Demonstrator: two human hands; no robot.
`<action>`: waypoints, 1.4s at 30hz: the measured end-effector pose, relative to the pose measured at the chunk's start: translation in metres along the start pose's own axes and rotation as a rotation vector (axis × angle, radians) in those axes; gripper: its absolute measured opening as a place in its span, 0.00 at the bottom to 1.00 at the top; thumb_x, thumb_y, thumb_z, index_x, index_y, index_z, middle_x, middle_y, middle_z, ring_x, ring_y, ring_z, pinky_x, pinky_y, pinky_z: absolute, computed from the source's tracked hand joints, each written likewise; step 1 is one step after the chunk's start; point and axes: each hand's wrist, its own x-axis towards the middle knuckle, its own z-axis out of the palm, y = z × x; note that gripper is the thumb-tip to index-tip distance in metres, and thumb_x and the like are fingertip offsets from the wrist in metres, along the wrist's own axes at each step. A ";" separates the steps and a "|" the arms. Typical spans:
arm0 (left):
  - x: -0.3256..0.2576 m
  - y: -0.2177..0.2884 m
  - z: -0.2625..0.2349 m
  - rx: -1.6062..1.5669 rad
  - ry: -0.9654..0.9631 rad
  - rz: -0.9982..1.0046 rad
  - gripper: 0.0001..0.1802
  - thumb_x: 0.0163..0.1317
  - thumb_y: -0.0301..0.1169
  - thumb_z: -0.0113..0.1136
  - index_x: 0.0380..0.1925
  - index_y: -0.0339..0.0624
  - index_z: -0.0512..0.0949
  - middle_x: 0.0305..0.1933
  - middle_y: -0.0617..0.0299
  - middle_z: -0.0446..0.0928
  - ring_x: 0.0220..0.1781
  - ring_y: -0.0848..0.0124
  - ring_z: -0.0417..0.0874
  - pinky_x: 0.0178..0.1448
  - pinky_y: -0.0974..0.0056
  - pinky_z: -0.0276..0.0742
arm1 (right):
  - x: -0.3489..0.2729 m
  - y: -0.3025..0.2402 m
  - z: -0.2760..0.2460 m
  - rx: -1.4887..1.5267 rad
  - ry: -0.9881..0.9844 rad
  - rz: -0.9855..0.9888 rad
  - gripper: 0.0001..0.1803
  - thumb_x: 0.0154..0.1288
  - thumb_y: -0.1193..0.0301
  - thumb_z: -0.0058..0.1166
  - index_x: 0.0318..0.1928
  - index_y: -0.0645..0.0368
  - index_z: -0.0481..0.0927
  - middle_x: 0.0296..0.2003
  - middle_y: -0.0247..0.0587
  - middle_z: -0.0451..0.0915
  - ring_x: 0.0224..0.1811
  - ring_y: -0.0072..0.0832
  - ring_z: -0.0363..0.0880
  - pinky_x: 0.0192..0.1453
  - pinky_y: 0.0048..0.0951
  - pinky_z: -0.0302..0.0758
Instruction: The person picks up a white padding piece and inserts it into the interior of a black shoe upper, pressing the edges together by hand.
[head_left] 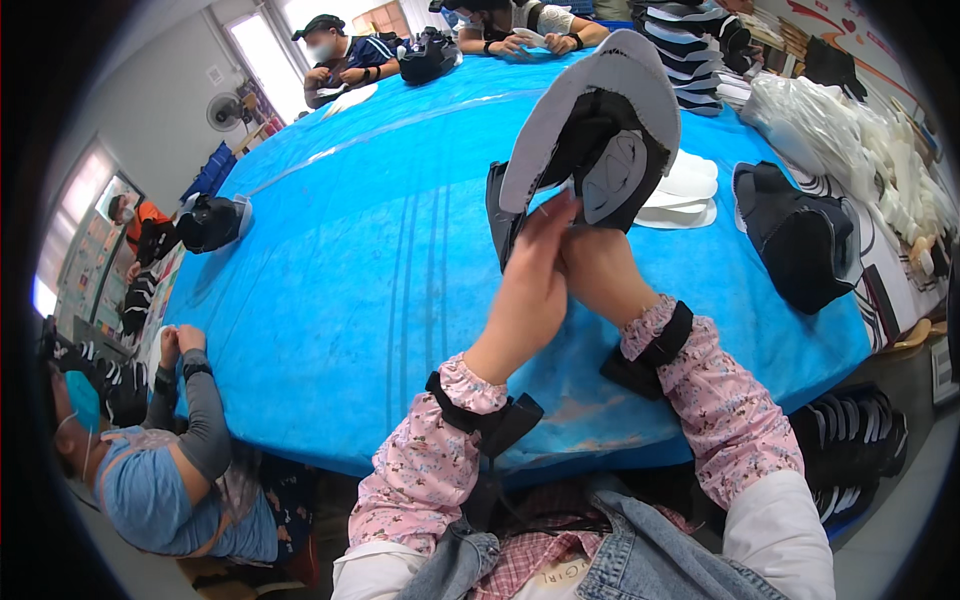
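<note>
Denim jacket: a denim jacket (650, 550) is seen below the surface's near edge; floral sleeve covers (735, 410) are worn on both forearms, with a black band (668, 340) strapped round each wrist
Shoe racks: dark shoes with pale stripes (850, 440) are stacked below the near right corner
Hands: the left hand (535, 275) and the right hand (605, 265) are brought together, wrists almost meeting; the lower end of one shoe upper is grasped between them; the fingertips are partly hidden, so their exact pose cannot be told
Shoe upper: the black shoe upper (590, 125) is held up above the surface, right of its middle; its pale sole board (535, 130) is turned towards the camera
Blue cover: the surface is spread with a blue cover (330, 260), creased in long lines
Left edge: a co-worker in blue (190, 490) is seated by the near left corner, hands raised together; farther along, a dark upper (212, 222) is set down
Right side: a black and grey upper (800, 235) is laid by the right edge; white insoles (685, 190) are piled nearer the middle
Far edge: another black upper (430, 55) is placed between two co-workers (345, 50); layered pieces (690, 60) are stacked at the far right corner; clear plastic bags (830, 140) are heaped beyond the right edge
Far wall: a fan (225, 112) is seen beyond the far left corner
</note>
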 end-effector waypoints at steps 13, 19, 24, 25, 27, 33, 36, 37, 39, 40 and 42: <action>-0.001 -0.017 0.006 0.359 -0.110 0.028 0.37 0.46 0.12 0.46 0.62 0.34 0.56 0.66 0.41 0.53 0.67 0.45 0.56 0.66 0.54 0.58 | 0.007 -0.001 0.001 -0.037 0.075 -0.040 0.05 0.45 0.72 0.53 0.20 0.60 0.75 0.18 0.45 0.76 0.22 0.39 0.77 0.25 0.36 0.72; -0.004 -0.008 0.013 0.498 -0.107 0.058 0.41 0.43 0.13 0.50 0.63 0.32 0.53 0.68 0.39 0.46 0.69 0.44 0.50 0.67 0.52 0.55 | -0.001 0.002 0.005 -0.086 0.033 -0.027 0.04 0.45 0.72 0.52 0.20 0.59 0.75 0.19 0.45 0.76 0.22 0.39 0.77 0.25 0.36 0.72; -0.009 -0.016 0.014 0.246 -0.098 -0.050 0.41 0.44 0.14 0.50 0.63 0.34 0.53 0.65 0.39 0.54 0.64 0.44 0.59 0.65 0.54 0.60 | 0.001 -0.001 0.002 -0.107 0.014 -0.028 0.05 0.47 0.72 0.52 0.20 0.59 0.75 0.17 0.45 0.75 0.20 0.39 0.76 0.23 0.35 0.72; -0.011 -0.021 0.013 0.251 -0.096 -0.050 0.41 0.44 0.14 0.50 0.63 0.34 0.53 0.65 0.39 0.54 0.64 0.44 0.59 0.65 0.54 0.60 | 0.002 -0.002 0.002 -0.084 0.037 -0.024 0.05 0.47 0.72 0.51 0.20 0.59 0.75 0.16 0.44 0.75 0.19 0.39 0.76 0.22 0.35 0.71; -0.012 -0.028 0.009 0.390 -0.053 0.023 0.38 0.47 0.15 0.50 0.63 0.33 0.52 0.61 0.37 0.57 0.59 0.42 0.64 0.58 0.53 0.68 | 0.002 -0.004 0.001 -0.055 0.022 0.001 0.06 0.49 0.72 0.52 0.21 0.60 0.75 0.18 0.46 0.75 0.21 0.41 0.76 0.24 0.37 0.71; -0.009 -0.027 0.005 0.282 -0.086 -0.090 0.31 0.51 0.16 0.47 0.59 0.35 0.59 0.57 0.45 0.63 0.51 0.44 0.71 0.49 0.54 0.73 | 0.004 -0.005 -0.002 -0.073 -0.036 0.041 0.07 0.52 0.72 0.51 0.21 0.62 0.75 0.20 0.48 0.75 0.24 0.44 0.76 0.26 0.38 0.71; -0.004 -0.026 0.002 0.313 -0.090 -0.087 0.28 0.53 0.16 0.45 0.58 0.35 0.61 0.56 0.47 0.64 0.49 0.45 0.73 0.48 0.54 0.74 | 0.008 -0.006 -0.007 -0.093 -0.044 0.012 0.07 0.52 0.72 0.51 0.22 0.62 0.75 0.20 0.48 0.75 0.23 0.44 0.75 0.25 0.38 0.71; -0.004 -0.025 0.002 0.350 -0.084 -0.087 0.28 0.54 0.16 0.43 0.58 0.35 0.61 0.56 0.47 0.64 0.48 0.46 0.73 0.47 0.54 0.74 | 0.009 -0.006 -0.008 -0.079 -0.024 -0.010 0.07 0.52 0.72 0.51 0.23 0.62 0.75 0.20 0.48 0.75 0.23 0.44 0.75 0.25 0.38 0.71; -0.004 -0.020 0.004 0.333 -0.103 -0.101 0.27 0.55 0.17 0.42 0.58 0.36 0.62 0.56 0.48 0.65 0.47 0.47 0.74 0.47 0.55 0.74 | 0.005 -0.002 -0.007 -0.094 0.028 -0.022 0.06 0.50 0.71 0.52 0.21 0.60 0.75 0.18 0.47 0.75 0.21 0.42 0.75 0.23 0.36 0.71; -0.002 -0.019 0.006 0.317 -0.123 -0.106 0.26 0.55 0.18 0.42 0.58 0.36 0.62 0.55 0.48 0.65 0.47 0.47 0.74 0.47 0.55 0.74 | 0.004 0.000 -0.007 -0.111 0.088 -0.034 0.05 0.47 0.71 0.54 0.20 0.58 0.75 0.16 0.45 0.74 0.19 0.39 0.76 0.21 0.35 0.71; -0.002 -0.018 0.009 0.285 -0.123 -0.128 0.28 0.53 0.16 0.44 0.57 0.38 0.63 0.55 0.49 0.66 0.48 0.47 0.74 0.47 0.55 0.73 | 0.003 0.003 -0.010 -0.103 0.078 -0.007 0.08 0.49 0.69 0.54 0.20 0.60 0.75 0.17 0.46 0.75 0.20 0.40 0.76 0.22 0.36 0.71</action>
